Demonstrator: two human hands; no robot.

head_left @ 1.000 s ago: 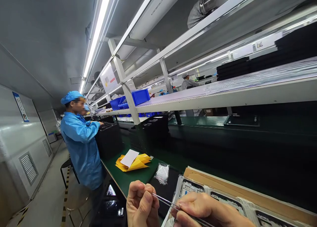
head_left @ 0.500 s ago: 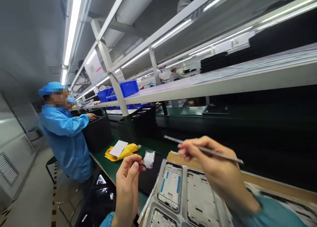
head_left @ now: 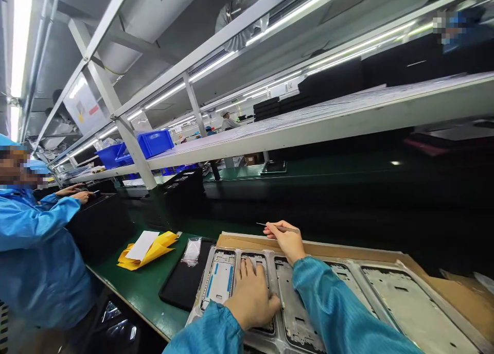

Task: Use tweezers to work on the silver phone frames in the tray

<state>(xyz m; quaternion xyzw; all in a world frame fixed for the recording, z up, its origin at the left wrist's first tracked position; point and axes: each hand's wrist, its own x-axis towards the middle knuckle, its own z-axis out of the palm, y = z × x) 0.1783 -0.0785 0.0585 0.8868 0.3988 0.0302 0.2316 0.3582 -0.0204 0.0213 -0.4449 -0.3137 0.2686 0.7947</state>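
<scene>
My left hand lies over a phone frame in the second slot of the clear plastic tray, fingers stretched out; its palm hides most of that frame. Past it, my right hand pinches thin metal tweezers, their tip pointing left above the tray's far edge. A phone frame with blue strips fills the slot left of my left hand. Further right sit larger-looking grey frames. A small clear packet rests on a black tray beside them.
Cardboard borders the plastic tray at the back. Left on the green bench lies a yellow envelope with white paper. A shelf with blue bins runs above. A co-worker in blue stands at left.
My left hand has let go of the clear packet, now on the black tray, and moved right onto a phone frame. My right hand, still with the tweezers, is further away. The view has swung right.
</scene>
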